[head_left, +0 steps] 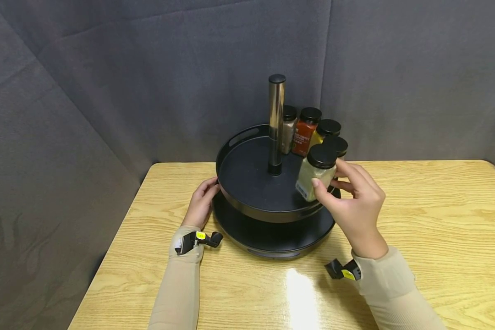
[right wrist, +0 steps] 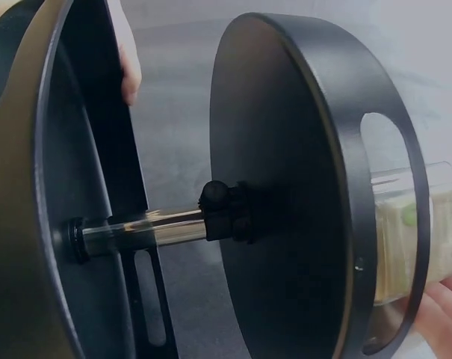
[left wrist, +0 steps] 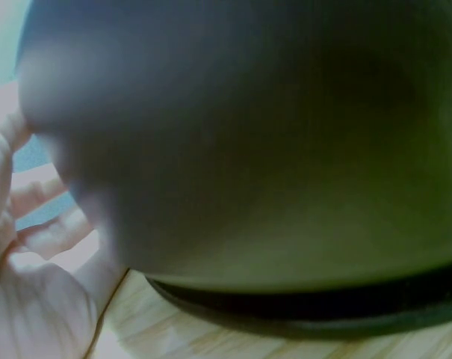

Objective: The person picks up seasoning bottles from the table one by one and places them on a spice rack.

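Note:
My right hand [head_left: 356,199] pinches a spice jar [head_left: 315,176] with a black lid and pale greenish contents, between thumb and fingers. The jar leans slightly over the right front of the upper tray [head_left: 251,169] of a black two-tier turntable; I cannot tell whether its base touches. My left hand [head_left: 202,201] rests against the stand's left side; in the left wrist view its fingers [left wrist: 54,232] lie along the curved outer wall [left wrist: 248,164]. Behind the held jar stand a red sweet pepper jar [head_left: 303,137], a yellow jar [head_left: 327,129], a grey-brown jar [head_left: 288,133] and a partly hidden jar [head_left: 336,144].
A metal post [head_left: 276,119] with a black cap rises from the upper tray. The lower tray [head_left: 272,236] sits below on the wooden table [head_left: 429,229]. A grey cloth [head_left: 169,82] hangs behind and to the left.

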A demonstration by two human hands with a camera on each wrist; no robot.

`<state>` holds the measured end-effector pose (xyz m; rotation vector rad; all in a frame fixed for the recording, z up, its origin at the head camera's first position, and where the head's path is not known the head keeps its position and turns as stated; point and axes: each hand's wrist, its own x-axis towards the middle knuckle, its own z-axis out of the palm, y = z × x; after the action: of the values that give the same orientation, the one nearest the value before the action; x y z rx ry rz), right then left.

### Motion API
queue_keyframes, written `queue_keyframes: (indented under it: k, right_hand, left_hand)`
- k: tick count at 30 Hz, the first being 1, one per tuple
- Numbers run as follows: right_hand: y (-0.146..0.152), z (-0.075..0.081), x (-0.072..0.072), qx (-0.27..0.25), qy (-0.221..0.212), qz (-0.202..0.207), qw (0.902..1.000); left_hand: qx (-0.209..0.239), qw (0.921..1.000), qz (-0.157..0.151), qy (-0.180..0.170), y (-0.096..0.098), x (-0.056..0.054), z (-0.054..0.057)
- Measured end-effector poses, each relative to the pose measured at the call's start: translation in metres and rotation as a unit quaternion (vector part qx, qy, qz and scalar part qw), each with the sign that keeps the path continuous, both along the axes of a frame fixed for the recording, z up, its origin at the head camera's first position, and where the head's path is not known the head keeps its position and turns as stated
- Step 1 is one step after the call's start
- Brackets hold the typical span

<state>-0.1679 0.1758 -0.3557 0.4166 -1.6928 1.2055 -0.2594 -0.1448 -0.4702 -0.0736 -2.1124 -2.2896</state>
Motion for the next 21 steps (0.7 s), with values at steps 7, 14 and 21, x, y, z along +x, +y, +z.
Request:
queue_keyframes:
  k: [7,14,21]
  right_hand:
    - [0.0000,-0.0045,-0.0027,0.011,0.011,-0.007,0.9999]
    - [-0.0019,-0.0075,-0.0046,0.019,0.021,-0.011,0.9995]
    - [-0.0025,-0.0103,-0.0070,0.025,0.029,-0.015,0.9992]
  left_hand:
    - [0.001,1.0000,0.002,-0.003,0.0008,0.0001,0.0004]
    - [0.005,0.9999,-0.005,-0.007,0.0006,0.0001,0.0006]
    - [0.013,0.9999,-0.005,-0.008,0.0004,0.0000,0.0005]
